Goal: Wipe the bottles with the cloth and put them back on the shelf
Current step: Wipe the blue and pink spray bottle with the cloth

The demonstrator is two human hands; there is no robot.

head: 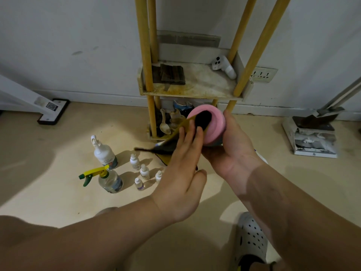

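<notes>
The pink-topped bottle (214, 124) is not on any surface: we hold it in the air in front of the shelf unit's (191, 93) lower tier, tipped so its top faces us, which lets the cloth (175, 137) reach the lid squarely. Our right hand (232, 153) grips it from below and behind, fingers curled round the body and mostly hidden by it, thumb along the near side, steadying it against the push of the wipe. Our left hand (181, 173) lays its fingers (199, 132) straight and close together on the cloth, pressing it onto the lid, while the thumb folds in under the palm and seems to pinch the cloth's dark edge so it cannot slip; the loose end trails off to the left. The other bottles wait on the floor (58, 173) just left of the shelf unit's foot, close enough to reach: a white nozzle bottle (104, 153), a trigger spray bottle (110, 180) and four small dropper bottles (144, 171). We judge the wiping to be at an early stage. The middle shelf board holds folded dark cloths (169, 74) at its back-left corner and a white controller (224, 67) at its back-right corner, leaving its centre and front edge bare for returns.
</notes>
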